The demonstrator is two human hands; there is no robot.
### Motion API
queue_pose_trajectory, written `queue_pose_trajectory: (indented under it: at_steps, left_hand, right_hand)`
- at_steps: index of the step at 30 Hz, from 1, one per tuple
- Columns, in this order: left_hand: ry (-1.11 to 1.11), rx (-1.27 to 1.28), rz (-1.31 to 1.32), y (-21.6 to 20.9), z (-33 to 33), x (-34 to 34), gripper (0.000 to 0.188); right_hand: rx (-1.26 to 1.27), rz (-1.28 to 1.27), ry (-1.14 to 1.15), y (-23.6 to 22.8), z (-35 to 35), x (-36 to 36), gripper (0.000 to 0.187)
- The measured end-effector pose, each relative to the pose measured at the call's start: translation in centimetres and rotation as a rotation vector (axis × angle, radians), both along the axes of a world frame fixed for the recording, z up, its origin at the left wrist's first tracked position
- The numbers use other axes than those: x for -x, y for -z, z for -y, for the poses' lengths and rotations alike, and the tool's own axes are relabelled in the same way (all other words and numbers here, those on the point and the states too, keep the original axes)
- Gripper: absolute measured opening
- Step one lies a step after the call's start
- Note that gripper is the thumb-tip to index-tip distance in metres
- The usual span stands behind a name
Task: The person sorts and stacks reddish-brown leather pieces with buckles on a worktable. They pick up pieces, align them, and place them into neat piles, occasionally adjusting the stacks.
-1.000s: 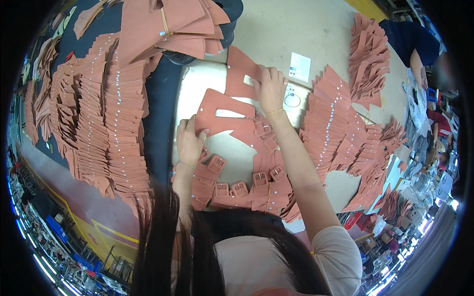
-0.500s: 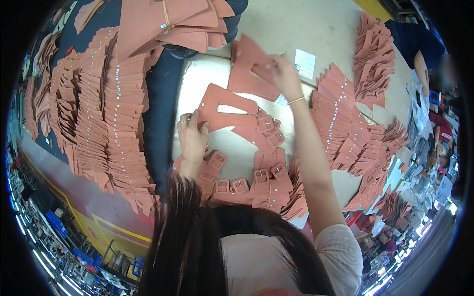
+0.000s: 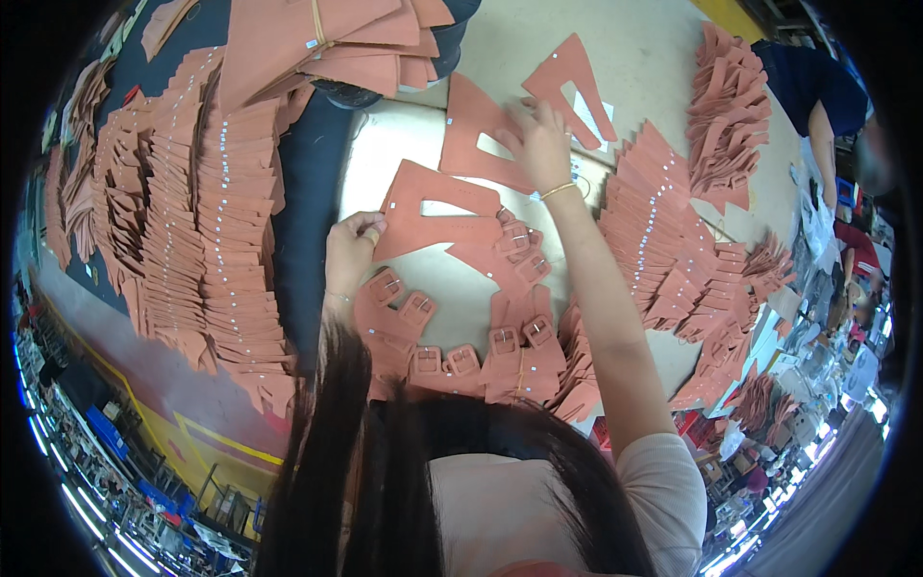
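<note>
My left hand (image 3: 350, 254) is closed at the left edge of a salmon-pink slotted leather piece (image 3: 409, 207), its thumb and fingertips pinching that edge. The piece lies on a pale board, its right end beside leather straps with covered buckles (image 3: 515, 237). My right hand (image 3: 541, 144) reaches forward with fingers apart. Its thumb side is over a second slotted leather piece (image 3: 466, 120), and its fingertips are by the corner of a third, triangular piece (image 3: 567, 67). Whether those fingertips touch the leather is hard to tell. More buckled straps (image 3: 444, 362) curve around the near side of the board.
Long overlapping rows of pink leather pieces (image 3: 245, 221) cover the left side. A tied stack (image 3: 365, 43) stands at the far left. Fanned piles (image 3: 654, 212) and a heap (image 3: 726, 115) lie right. Another person's arm (image 3: 822, 135) shows at the far right edge.
A triangular slotted piece now lies apart at the far right, beyond my right hand, over the white paper. My left hand has shifted left, to the edge of the near piece.
</note>
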State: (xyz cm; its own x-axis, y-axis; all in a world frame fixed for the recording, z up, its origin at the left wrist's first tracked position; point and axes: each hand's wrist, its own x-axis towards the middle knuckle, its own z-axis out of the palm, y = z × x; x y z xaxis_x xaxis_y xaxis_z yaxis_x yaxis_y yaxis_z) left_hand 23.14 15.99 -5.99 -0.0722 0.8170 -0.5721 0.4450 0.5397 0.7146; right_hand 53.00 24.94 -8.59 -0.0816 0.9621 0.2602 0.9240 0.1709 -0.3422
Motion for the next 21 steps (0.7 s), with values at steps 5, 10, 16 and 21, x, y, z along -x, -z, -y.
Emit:
queue_pose_trajectory:
  at_steps: [5, 10, 16, 21]
  left_hand:
    - [-0.047, 0.116, 0.158, 0.0, -1.0, 1.0, 0.019]
    - [0.013, 0.175, 0.21, 0.6, -1.3, 1.3, 0.021]
    - [-0.031, 0.152, 0.208, 1.0, -1.2, 1.2, 0.018]
    - [-0.049, 0.203, 0.198, 0.2, -1.6, 1.0, 0.018]
  right_hand:
    - [-0.027, -0.068, 0.082, -0.3, 0.5, 1.9, 0.027]
    - [0.235, -0.453, 0.09, -2.2, -0.1, 0.7, 0.019]
    - [0.333, -0.52, 0.201, -3.6, -2.7, -2.9, 0.021]
    - [0.353, -0.462, 0.223, -2.9, -3.7, -3.8, 0.023]
